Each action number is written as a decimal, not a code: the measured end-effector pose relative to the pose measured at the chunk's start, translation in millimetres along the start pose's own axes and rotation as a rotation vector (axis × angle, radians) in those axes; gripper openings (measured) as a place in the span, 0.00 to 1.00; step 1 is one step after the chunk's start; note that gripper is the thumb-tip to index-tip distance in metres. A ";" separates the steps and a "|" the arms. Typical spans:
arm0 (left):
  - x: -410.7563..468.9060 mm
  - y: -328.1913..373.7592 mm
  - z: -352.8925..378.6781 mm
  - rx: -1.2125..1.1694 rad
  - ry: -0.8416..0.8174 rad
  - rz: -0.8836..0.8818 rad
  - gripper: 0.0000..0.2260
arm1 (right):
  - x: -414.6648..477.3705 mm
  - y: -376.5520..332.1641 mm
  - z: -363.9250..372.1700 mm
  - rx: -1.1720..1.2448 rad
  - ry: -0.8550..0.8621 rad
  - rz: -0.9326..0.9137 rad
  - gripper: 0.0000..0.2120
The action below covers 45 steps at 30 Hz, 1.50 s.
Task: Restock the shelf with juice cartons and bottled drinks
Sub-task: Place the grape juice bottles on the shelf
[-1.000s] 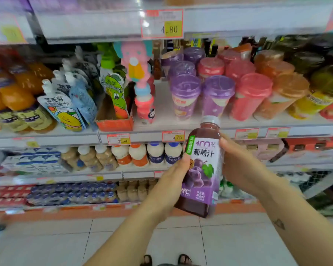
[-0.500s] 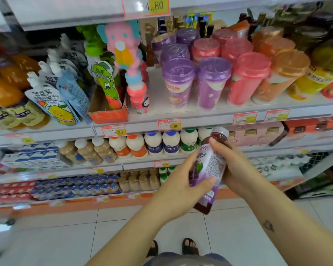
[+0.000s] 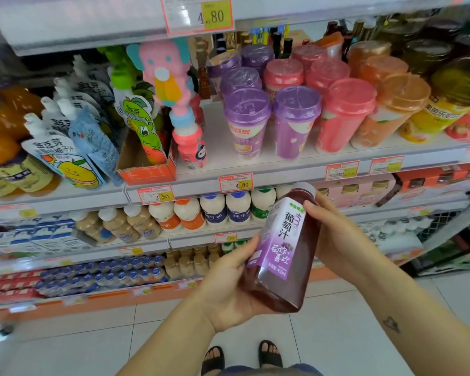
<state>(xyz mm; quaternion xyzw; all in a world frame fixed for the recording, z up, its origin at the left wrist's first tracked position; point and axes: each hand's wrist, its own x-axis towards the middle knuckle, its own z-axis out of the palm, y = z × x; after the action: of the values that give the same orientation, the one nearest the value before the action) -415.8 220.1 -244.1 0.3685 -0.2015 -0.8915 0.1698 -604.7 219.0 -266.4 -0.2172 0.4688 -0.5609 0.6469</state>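
I hold the grape juice bottle (image 3: pixel 280 251) in both hands, in the air in front of the shelf (image 3: pixel 288 173) and clear of it. The bottle is tilted, with its white cap up and to the right and its dark base down toward me. My left hand (image 3: pixel 228 289) grips the lower half from the left and underneath, thumb lying along the edge of the purple label. My right hand (image 3: pixel 339 240) grasps the upper part from the right, thumb on the shoulder just below the cap.

Behind the bottle stand small white milk bottles (image 3: pixel 212 213) on a lower tier. On the tier above are purple lidded cups (image 3: pixel 246 123), with spouted pouches (image 3: pixel 73 158) to their left. Below, my sandals (image 3: pixel 213 358) show on the tiled floor (image 3: pixel 92 348).
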 end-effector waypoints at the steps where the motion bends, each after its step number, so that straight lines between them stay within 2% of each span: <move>1: 0.1 1.7 0.5 0.030 0.003 0.013 0.19 | 0.9 0.2 1.3 -0.004 0.033 -0.031 0.26; 6: 3.1 12.1 2.1 0.340 0.082 0.168 0.15 | 5.8 1.9 0.2 -0.066 0.151 -0.082 0.35; 10: 6.4 9.3 1.8 0.332 0.084 0.147 0.20 | 6.7 5.0 -3.7 -0.126 0.198 -0.043 0.32; 13: 8.5 7.9 0.3 0.233 0.073 0.074 0.18 | 5.0 7.4 -9.7 -0.185 0.185 0.040 0.20; 14: 8.6 8.0 -0.3 0.165 0.078 0.022 0.17 | 4.5 7.5 -12.3 -0.194 0.166 0.071 0.19; 17: 5.5 7.7 -1.2 -0.160 0.054 -0.155 0.18 | 2.9 4.2 -17.8 -0.168 0.105 0.130 0.20; 21: 1.1 6.2 -6.3 -0.461 -0.071 -0.218 0.23 | 3.5 3.9 -22.6 -0.071 0.052 0.119 0.06; 24: 4.3 5.1 -9.0 -0.546 -0.053 -0.226 0.25 | 5.0 8.9 -19.5 -0.046 0.088 0.139 0.06; 29: 8.5 4.8 -7.6 -0.659 0.004 -0.220 0.23 | 8.0 16.8 -9.2 -0.052 0.203 0.233 0.10; 32: 4.5 7.8 -4.6 -0.657 0.030 -0.215 0.23 | 7.9 16.1 -4.4 -0.061 0.227 0.264 0.10; 35: 3.1 10.5 2.2 -0.451 0.139 -0.106 0.20 | 4.6 7.2 -2.1 -0.095 0.202 0.274 0.08; 37: 5.5 10.3 3.9 -0.179 0.255 0.064 0.16 | 1.8 -2.2 -1.0 -0.080 0.168 0.268 0.13; 39: 6.4 10.8 6.5 0.144 0.318 0.268 0.14 | -3.1 -10.9 4.9 -0.080 0.059 0.262 0.14; 42: 4.6 12.7 11.7 0.591 0.314 0.458 0.18 | -11.9 -15.8 21.0 -0.155 -0.086 0.237 0.15; 45: 3.0 10.5 15.0 0.848 0.264 0.483 0.21 | -11.6 -12.5 31.0 -0.135 -0.057 0.232 0.22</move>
<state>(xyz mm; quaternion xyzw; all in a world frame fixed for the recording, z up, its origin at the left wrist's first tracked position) -427.0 213.2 -231.1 0.4576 -0.6022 -0.6123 0.2305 -584.0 218.8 -237.6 -0.2203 0.5087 -0.4432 0.7044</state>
